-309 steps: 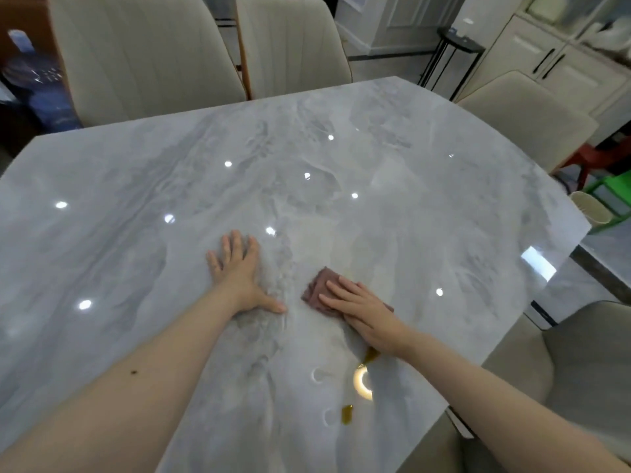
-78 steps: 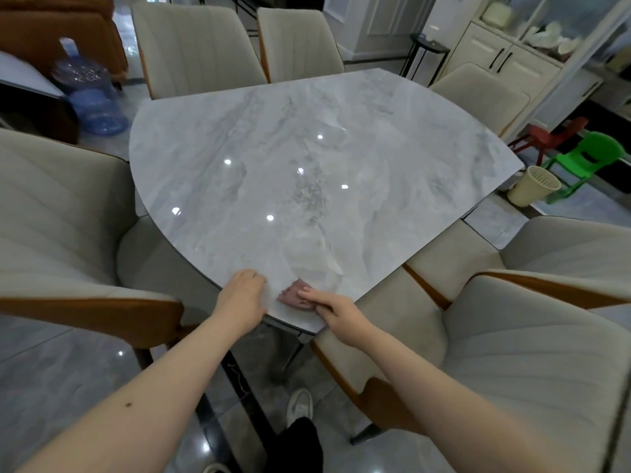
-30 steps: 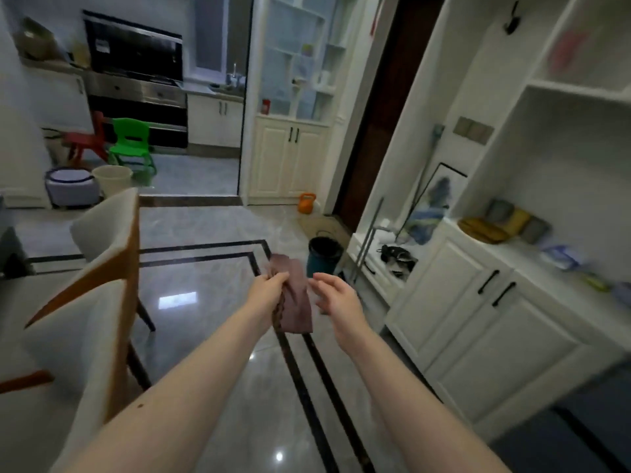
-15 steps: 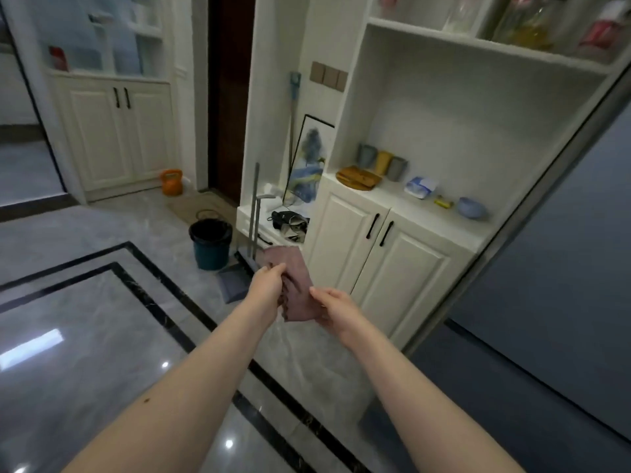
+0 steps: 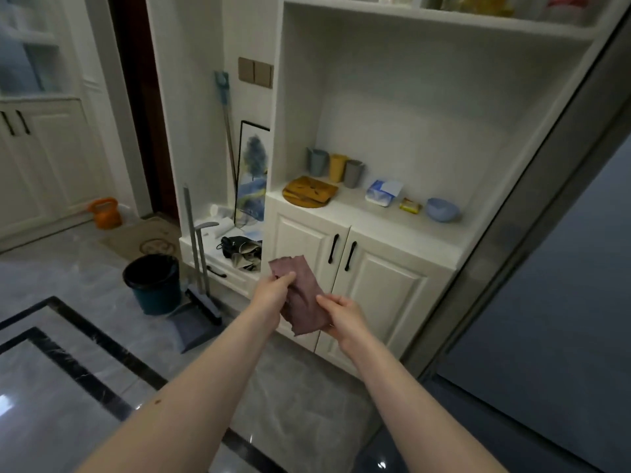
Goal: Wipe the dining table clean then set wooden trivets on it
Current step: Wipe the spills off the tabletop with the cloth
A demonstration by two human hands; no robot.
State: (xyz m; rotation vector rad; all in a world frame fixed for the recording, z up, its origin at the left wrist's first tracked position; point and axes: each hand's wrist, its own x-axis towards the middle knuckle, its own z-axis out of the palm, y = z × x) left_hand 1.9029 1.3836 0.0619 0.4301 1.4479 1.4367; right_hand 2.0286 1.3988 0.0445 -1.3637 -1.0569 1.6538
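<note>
Here, both hands, left (image 5: 273, 292) and right (image 5: 341, 314), pinch a limp, creased mauve cloth (image 5: 302, 298).

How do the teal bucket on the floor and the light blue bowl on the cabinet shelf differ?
The teal bucket with the black rim stands on the grey marble floor; the light blue bowl sits on the white cabinet shelf. The bucket is tall with near-straight walls; the bowl is low and rounded. The bucket is dark, the bowl pale. Both stand upright, mouths open upward.
</note>
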